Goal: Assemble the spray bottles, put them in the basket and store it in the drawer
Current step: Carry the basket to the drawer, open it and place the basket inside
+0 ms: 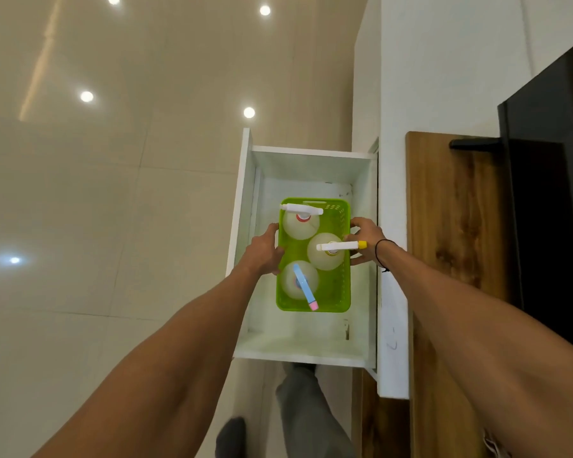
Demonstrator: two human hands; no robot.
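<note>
Green basket [339, 292] down inside the open white drawer [245, 209], holding three assembled spray bottles [325, 256] upright, nozzles pointing different ways. Gripped at both long rims: left hand [262, 249] curled over the left edge, right hand [366, 239] curled over the right edge, a black band on that wrist. Bare drawer floor beyond the far and near ends; narrow gaps only along both side walls, just wide enough for fingers.
</note>
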